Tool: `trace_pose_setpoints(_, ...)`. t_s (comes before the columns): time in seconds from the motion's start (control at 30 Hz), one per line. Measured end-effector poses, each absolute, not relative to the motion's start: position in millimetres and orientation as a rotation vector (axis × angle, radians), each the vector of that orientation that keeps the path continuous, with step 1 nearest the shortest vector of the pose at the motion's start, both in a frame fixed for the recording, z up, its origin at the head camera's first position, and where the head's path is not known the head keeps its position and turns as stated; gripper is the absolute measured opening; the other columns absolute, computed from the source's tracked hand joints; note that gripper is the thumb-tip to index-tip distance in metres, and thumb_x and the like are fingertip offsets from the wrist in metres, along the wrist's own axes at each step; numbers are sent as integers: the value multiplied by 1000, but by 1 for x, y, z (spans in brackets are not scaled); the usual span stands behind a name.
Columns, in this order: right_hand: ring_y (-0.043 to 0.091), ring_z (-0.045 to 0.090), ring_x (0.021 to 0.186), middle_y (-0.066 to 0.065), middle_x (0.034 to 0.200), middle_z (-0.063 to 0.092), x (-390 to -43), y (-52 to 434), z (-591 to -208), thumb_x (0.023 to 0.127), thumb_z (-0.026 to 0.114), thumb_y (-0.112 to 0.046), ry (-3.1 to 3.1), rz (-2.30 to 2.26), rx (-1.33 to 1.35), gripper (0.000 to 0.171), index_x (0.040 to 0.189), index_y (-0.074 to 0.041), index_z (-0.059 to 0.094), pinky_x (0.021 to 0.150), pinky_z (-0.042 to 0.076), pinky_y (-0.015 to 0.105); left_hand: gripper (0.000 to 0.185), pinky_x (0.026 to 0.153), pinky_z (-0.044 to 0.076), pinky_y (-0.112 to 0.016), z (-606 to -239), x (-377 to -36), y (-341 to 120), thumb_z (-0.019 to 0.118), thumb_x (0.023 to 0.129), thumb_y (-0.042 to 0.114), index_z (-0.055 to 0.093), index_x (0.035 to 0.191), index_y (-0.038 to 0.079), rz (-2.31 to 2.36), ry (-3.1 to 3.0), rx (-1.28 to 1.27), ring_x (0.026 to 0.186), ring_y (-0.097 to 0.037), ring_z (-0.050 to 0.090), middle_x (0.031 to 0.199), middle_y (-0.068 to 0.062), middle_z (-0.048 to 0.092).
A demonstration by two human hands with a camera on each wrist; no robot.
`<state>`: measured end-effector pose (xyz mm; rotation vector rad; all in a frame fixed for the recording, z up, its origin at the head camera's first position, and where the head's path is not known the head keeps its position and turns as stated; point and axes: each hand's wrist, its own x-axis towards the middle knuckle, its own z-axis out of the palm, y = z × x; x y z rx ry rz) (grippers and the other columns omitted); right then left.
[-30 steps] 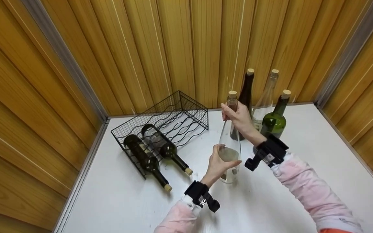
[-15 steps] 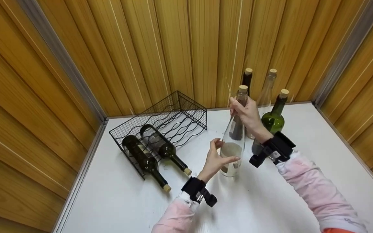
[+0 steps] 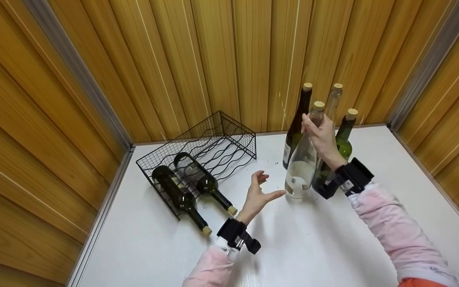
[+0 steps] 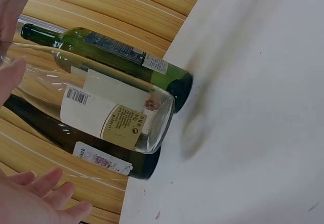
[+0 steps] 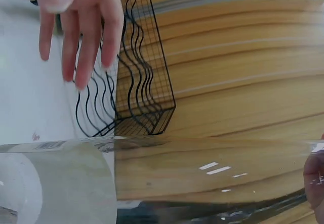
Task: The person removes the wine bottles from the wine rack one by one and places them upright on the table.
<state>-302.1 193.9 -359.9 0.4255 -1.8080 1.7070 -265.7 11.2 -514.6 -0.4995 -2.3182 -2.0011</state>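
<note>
A clear glass bottle (image 3: 302,167) with a cork leans slightly from upright, and my right hand (image 3: 324,139) grips it by the neck. Its pale label (image 4: 81,110) shows in the left wrist view. Whether its base touches the table I cannot tell. Left of the bottle, my left hand (image 3: 256,199) is apart from it, with thumb and fingers spread and nothing between them. Around the held bottle stand a dark bottle (image 3: 291,145), a green bottle (image 3: 345,147) and another clear bottle (image 3: 334,103), all corked. The held bottle and right hand partly hide them.
On the left of the white table (image 3: 142,255) lies a black wire wine rack (image 3: 239,137). Two corked dark bottles, one outer (image 3: 171,187) and one inner (image 3: 197,173), lie in it, necks toward me. Wood-panelled walls (image 3: 249,59) enclose the table.
The clear bottle has moved right and back in my right hand, toward the standing bottles. My left hand, earlier at the bottle's lower body, has come away from it to the left.
</note>
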Motion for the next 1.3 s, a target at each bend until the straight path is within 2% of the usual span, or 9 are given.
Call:
trace_pose_setpoints(0.1, 24, 48, 53, 36, 65, 45, -306, 200, -364, 87, 53, 1, -1824, 1685, 395, 20, 79, 18, 47, 51, 39, 22, 81, 94, 30, -41, -515, -266, 10, 80, 69, 20, 30, 128, -3, -1996, -2329, -502, 113, -26, 41, 119, -14, 47)
trace_pose_setpoints(0.3, 25, 50, 56, 30, 66, 49, -312, 206, -370, 88, 54, -2, -1845, 1669, 334, 16, 80, 11, 50, 53, 40, 22, 81, 94, 30, -41, -516, -266, 9, 80, 69, 24, 31, 128, -1, -1994, -2355, -472, 114, -26, 40, 119, -13, 47)
trace_pose_setpoints(0.57, 14, 49, 55, 27, 67, 51, -317, 211, -375, 89, 54, -7, -1861, 1647, 285, 17, 83, 8, 51, 51, 38, 22, 80, 94, 30, -43, -517, -267, 7, 79, 69, 26, 32, 129, 2, -1997, -2371, -451, 113, -24, 40, 117, -5, 48)
trace_pose_setpoints(0.77, 14, 49, 55, 12, 63, 52, -320, 211, -378, 88, 56, -6, -1846, 1658, 266, 15, 80, 6, 51, 52, 38, 23, 80, 93, 30, -40, -517, -268, 8, 79, 69, 25, 32, 128, 0, -1996, -2373, -449, 113, -26, 40, 119, -11, 48)
trace_pose_setpoints(1.07, 16, 49, 56, 16, 64, 52, -322, 211, -381, 88, 56, -5, -1856, 1639, 268, 18, 82, 11, 50, 53, 38, 23, 79, 92, 31, -40, -517, -267, 7, 79, 69, 26, 32, 128, 1, -1976, -2380, -455, 112, -23, 41, 119, -13, 48)
trace_pose_setpoints(1.3, 13, 48, 56, 7, 63, 52, -325, 211, -385, 88, 57, -7, -1869, 1672, 222, 14, 80, 3, 52, 53, 37, 22, 79, 92, 32, -44, -518, -266, 6, 79, 69, 23, 32, 127, -1, -1971, -2373, -460, 112, -25, 41, 118, -13, 48)
